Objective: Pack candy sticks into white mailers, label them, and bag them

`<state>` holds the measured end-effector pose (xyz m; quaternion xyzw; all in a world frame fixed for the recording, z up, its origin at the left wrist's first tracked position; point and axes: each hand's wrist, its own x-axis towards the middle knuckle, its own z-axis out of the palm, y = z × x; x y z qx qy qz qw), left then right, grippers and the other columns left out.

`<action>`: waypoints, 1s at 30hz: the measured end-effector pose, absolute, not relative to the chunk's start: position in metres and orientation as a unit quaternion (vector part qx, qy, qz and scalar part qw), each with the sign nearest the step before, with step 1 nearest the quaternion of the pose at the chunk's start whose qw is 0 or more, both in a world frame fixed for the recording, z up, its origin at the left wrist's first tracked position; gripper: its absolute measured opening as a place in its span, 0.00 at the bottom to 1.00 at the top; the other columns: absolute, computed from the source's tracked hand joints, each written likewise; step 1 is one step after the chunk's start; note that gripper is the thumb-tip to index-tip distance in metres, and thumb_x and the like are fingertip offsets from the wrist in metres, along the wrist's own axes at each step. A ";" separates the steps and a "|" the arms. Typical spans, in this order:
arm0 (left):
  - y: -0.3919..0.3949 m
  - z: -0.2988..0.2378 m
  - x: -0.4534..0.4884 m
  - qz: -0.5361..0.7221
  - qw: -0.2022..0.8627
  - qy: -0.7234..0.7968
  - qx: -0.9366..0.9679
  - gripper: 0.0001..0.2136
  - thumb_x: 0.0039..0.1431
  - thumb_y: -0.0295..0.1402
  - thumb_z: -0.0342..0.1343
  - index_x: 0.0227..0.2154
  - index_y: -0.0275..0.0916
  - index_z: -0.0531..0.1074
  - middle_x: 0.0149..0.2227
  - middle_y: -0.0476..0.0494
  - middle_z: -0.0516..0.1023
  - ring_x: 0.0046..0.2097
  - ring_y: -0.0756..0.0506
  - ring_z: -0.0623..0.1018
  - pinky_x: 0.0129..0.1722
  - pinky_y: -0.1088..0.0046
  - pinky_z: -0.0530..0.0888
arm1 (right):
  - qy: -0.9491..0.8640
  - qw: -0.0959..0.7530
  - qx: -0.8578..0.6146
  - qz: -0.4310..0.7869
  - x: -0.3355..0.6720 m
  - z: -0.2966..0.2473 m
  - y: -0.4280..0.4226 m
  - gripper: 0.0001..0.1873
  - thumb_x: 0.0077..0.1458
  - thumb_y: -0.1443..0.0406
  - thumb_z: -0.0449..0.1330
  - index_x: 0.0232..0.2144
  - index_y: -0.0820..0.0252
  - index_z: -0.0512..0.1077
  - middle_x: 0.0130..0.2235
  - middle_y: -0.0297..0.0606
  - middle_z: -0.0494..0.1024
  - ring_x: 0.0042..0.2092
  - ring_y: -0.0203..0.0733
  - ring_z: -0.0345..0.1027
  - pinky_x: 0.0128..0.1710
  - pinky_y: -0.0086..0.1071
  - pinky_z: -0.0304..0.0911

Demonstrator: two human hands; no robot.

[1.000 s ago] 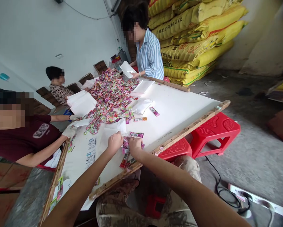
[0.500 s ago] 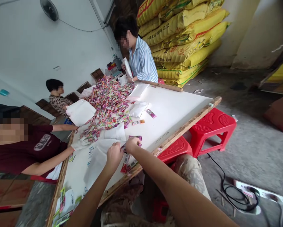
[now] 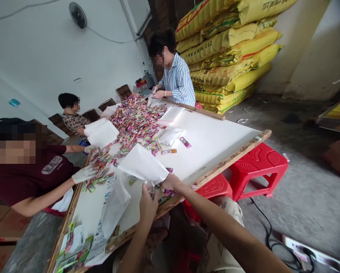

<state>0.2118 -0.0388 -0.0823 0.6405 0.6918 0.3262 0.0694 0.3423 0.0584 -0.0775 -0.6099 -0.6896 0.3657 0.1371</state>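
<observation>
Your left hand [image 3: 148, 201] has uncurled, fingers parted, just nearside of the white bag [image 3: 143, 163] | your right hand [image 3: 171, 182] at its near-right corner, grip unclear; best steady that corner against folding | sachet heap [image 3: 134, 119] beyond the bag

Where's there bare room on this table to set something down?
Mainly the white tabletop right of the purple sachet, between near rail and far rail. A smaller patch separates left rail from blue print. Crowded: sachet pile; beside the right hand.
</observation>
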 end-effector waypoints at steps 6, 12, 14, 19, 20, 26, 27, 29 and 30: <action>-0.031 -0.070 0.219 0.398 0.083 0.672 0.619 0.20 0.60 0.35 0.43 0.54 0.35 0.52 0.38 0.40 0.76 0.38 0.43 0.77 0.35 0.68 0.70 | -0.641 0.203 -0.549 0.496 0.354 -0.078 0.039 0.12 0.33 0.66 0.63 0.27 0.62 0.73 0.33 0.39 0.78 0.35 0.43 0.72 0.29 0.28 0.66; -0.035 -0.063 0.215 0.375 0.031 0.649 0.661 0.09 0.60 0.37 0.44 0.36 0.41 0.67 0.33 0.45 0.77 0.37 0.44 0.76 0.37 0.71 0.69 | -0.545 0.277 -0.464 0.641 0.367 -0.073 0.021 0.12 0.44 0.67 0.52 0.31 0.66 0.72 0.29 0.41 0.78 0.30 0.39 0.72 0.27 0.27 0.66; -0.040 -0.063 0.219 0.375 0.022 0.643 0.668 0.09 0.60 0.36 0.43 0.33 0.42 0.68 0.32 0.45 0.77 0.36 0.45 0.76 0.37 0.71 0.69 | -0.518 0.309 -0.449 0.660 0.364 -0.072 0.015 0.13 0.46 0.65 0.51 0.30 0.67 0.72 0.28 0.42 0.77 0.31 0.39 0.72 0.29 0.27 0.67; -0.069 -0.069 0.232 0.392 0.051 0.639 0.660 0.08 0.60 0.36 0.45 0.29 0.43 0.67 0.28 0.45 0.73 0.33 0.44 0.74 0.35 0.70 0.69 | -0.460 0.389 -0.428 0.674 0.355 -0.067 0.000 0.17 0.46 0.64 0.49 0.33 0.70 0.71 0.30 0.45 0.77 0.31 0.41 0.71 0.31 0.29 0.66; -0.074 -0.070 0.234 0.401 0.083 0.641 0.649 0.08 0.59 0.37 0.46 0.28 0.43 0.67 0.27 0.45 0.73 0.32 0.44 0.74 0.34 0.69 0.69 | -0.451 0.405 -0.420 0.675 0.356 -0.065 -0.004 0.18 0.46 0.63 0.49 0.34 0.69 0.71 0.31 0.45 0.77 0.31 0.41 0.71 0.31 0.29 0.66; -0.081 -0.067 0.235 0.540 0.380 0.554 0.507 0.27 0.45 0.47 0.59 0.46 0.41 0.60 0.45 0.39 0.74 0.46 0.41 0.75 0.44 0.66 0.72 | -0.551 0.425 -0.372 0.614 0.363 -0.056 -0.035 0.21 0.38 0.64 0.57 0.39 0.60 0.72 0.37 0.38 0.77 0.39 0.45 0.69 0.40 0.33 0.66; -0.081 -0.067 0.237 0.542 0.393 0.563 0.485 0.32 0.41 0.46 0.62 0.49 0.40 0.58 0.46 0.37 0.73 0.47 0.40 0.74 0.44 0.65 0.72 | -0.604 0.385 -0.392 0.577 0.364 -0.054 -0.042 0.20 0.37 0.65 0.58 0.38 0.59 0.72 0.36 0.38 0.77 0.40 0.45 0.69 0.42 0.34 0.65; -0.083 -0.067 0.245 0.535 0.408 0.596 0.438 0.36 0.37 0.42 0.65 0.50 0.37 0.59 0.44 0.35 0.74 0.46 0.39 0.75 0.44 0.65 0.72 | -0.694 0.284 -0.437 0.497 0.365 -0.051 -0.055 0.18 0.37 0.67 0.59 0.36 0.57 0.72 0.35 0.39 0.77 0.41 0.47 0.68 0.44 0.35 0.64; -0.085 -0.068 0.249 0.537 0.416 0.609 0.409 0.36 0.37 0.40 0.66 0.50 0.35 0.59 0.43 0.36 0.75 0.45 0.39 0.75 0.43 0.64 0.73 | -0.723 0.234 -0.458 0.461 0.366 -0.049 -0.061 0.16 0.38 0.67 0.59 0.35 0.57 0.73 0.35 0.40 0.76 0.41 0.48 0.67 0.44 0.36 0.64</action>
